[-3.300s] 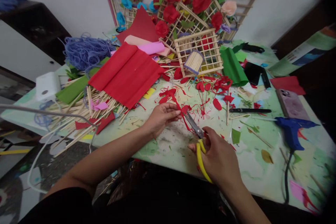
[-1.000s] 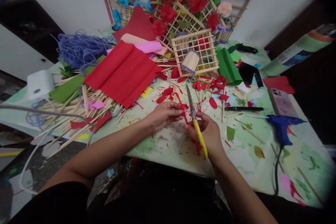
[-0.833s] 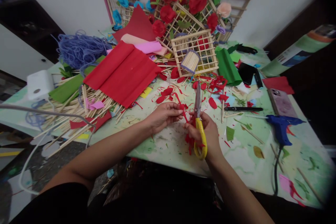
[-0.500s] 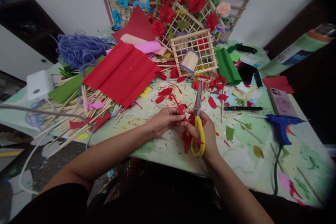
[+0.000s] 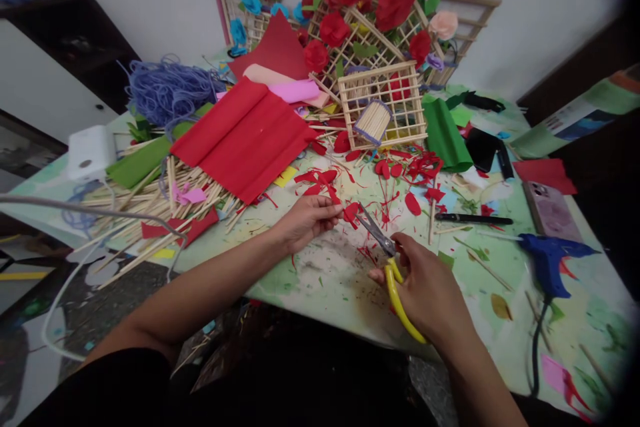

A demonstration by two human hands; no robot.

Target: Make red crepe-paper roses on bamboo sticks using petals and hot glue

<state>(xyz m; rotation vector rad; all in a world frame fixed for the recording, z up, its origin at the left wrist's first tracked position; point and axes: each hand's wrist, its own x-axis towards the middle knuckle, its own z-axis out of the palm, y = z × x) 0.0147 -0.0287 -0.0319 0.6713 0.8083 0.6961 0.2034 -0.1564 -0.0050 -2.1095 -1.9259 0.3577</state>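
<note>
My left hand (image 5: 316, 217) pinches a small piece of red crepe paper (image 5: 351, 213) between thumb and fingertips over the front of the table. In my right hand (image 5: 425, 280) are yellow-handled scissors (image 5: 376, 233), their blades pointing up and left, with the tips at the red piece. I cannot tell whether the blades touch the paper. Red paper petals (image 5: 320, 180) and thin scraps lie just beyond my hands. A large folded sheet of red crepe paper (image 5: 245, 137) rests behind my left hand on a heap of thin sticks.
Stick lattices (image 5: 385, 103) with paper flowers stand at the back. Blue yarn (image 5: 167, 93) and a white box (image 5: 91, 153) are at the left, with a grey cable crossing in front. A blue glue gun (image 5: 550, 257), black pen (image 5: 474, 219) and phone (image 5: 553, 210) lie right.
My hands have moved apart. The scissors have swung from upright in my right hand to point left at the red piece. The red strips hanging below my hands are gone from there.
</note>
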